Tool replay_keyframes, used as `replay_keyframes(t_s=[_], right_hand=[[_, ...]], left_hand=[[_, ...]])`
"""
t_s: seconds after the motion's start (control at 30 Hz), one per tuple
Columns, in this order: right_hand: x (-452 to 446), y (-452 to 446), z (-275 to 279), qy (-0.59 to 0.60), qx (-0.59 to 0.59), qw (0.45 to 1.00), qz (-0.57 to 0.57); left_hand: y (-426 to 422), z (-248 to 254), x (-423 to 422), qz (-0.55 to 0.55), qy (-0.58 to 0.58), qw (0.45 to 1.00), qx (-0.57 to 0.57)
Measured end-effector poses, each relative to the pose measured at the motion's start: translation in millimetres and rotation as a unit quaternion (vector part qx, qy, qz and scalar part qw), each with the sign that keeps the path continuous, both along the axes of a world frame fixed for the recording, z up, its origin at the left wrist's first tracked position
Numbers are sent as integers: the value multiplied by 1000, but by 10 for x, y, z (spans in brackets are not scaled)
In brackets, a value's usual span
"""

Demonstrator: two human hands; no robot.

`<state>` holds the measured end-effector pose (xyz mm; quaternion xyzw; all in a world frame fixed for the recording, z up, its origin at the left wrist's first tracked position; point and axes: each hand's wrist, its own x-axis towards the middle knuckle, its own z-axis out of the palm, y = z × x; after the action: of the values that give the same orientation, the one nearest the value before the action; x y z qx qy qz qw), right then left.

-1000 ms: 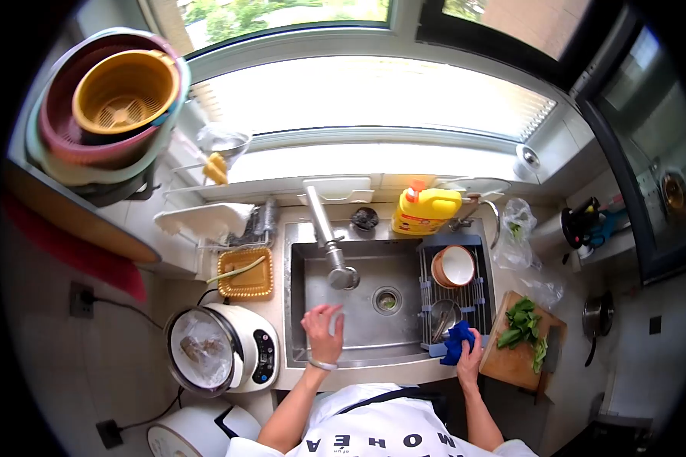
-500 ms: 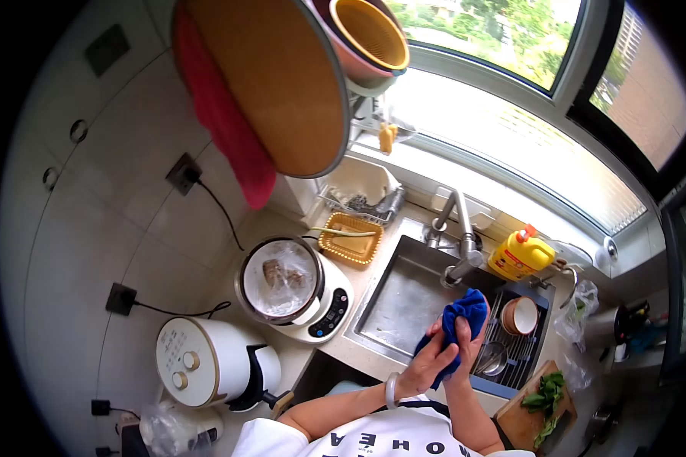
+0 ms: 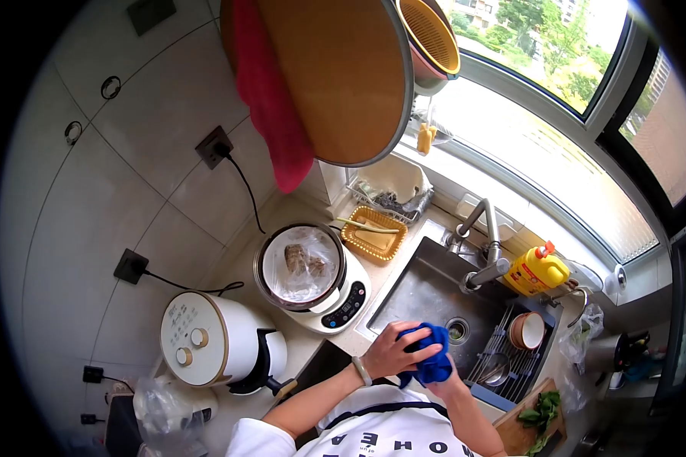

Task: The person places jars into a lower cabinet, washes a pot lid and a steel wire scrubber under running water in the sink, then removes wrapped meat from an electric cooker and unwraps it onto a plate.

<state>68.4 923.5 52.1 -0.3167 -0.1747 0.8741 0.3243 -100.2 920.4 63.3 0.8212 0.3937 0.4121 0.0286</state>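
A bunched blue cloth [image 3: 432,356] is between my two hands, over the sink's front edge. My left hand [image 3: 392,352], with a bracelet at the wrist, has its fingers wrapped round the cloth's left side. My right hand [image 3: 446,382] holds the cloth from below and the right, its fingers partly hidden. Beyond them lies the metal sink [image 3: 411,293] with its drain [image 3: 458,330] and a grey faucet [image 3: 484,274]. A rack [image 3: 503,385] on the sink's right side bears stacked bowls [image 3: 527,331] and a metal strainer or ladle.
Left of the sink stand a white cooker [image 3: 343,305] with a plastic-wrapped item on top, and an air fryer [image 3: 194,339]. A gold tray [image 3: 373,242] sits behind. To the right are a yellow bottle [image 3: 537,270] and a cutting board [image 3: 514,433] with greens.
The view has swung left. The cloth, first in my right hand alone, is now in both hands. My left hand has shifted onto its upper left side.
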Motion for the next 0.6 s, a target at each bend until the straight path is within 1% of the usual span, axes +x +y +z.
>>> replay_keyframes(t_s=[0.07,0.1,0.13,0.2,0.23,0.27,0.3,0.33,0.37,0.4,0.43,0.47,0.5,0.53,0.57,0.6], right_hand=[[-121,11,28,-122,98,984,89],[-162,49,-22,-174,151,966,115],[-146,70,-15,-215,167,953,135],[-141,116,-32,-187,123,965,136],[-168,147,-18,-188,122,965,137],[-212,188,7,-155,51,979,121],[-249,210,22,-122,-19,987,104],[-326,278,-221,-81,29,996,37],[-429,339,-210,-128,80,988,37],[-582,413,-186,-173,130,976,37],[-757,438,-217,-195,188,962,33],[-957,441,-300,-217,243,945,27],[-1190,390,-565,-272,343,899,6],[-1397,333,-791,-324,438,838,-13],[-1538,312,-816,-354,549,756,42],[-1647,307,-838,-375,648,656,97]], left_hand=[[-77,-234,-88,30,-18,999,6],[-66,-216,-116,29,-30,999,-20],[-76,-195,-116,30,-30,999,-20],[-114,-111,-83,76,-50,990,-108],[-140,-93,-60,101,-29,982,-156],[-145,-58,-73,102,-30,982,-158],[-136,-12,-114,139,-25,981,-134],[-141,38,-161,175,-20,978,-109],[-253,69,-222,215,-30,967,-131],[-379,16,-290,260,-74,957,-108],[-500,-113,-394,272,-123,951,-85],[-635,-178,-469,313,-137,936,-82],[-725,-155,-546,338,-149,926,-83],[-781,-128,-612,360,-160,915,-84],[-818,-117,-678,378,-169,906,-88],[-834,-109,-712,397,-178,896,-92]])
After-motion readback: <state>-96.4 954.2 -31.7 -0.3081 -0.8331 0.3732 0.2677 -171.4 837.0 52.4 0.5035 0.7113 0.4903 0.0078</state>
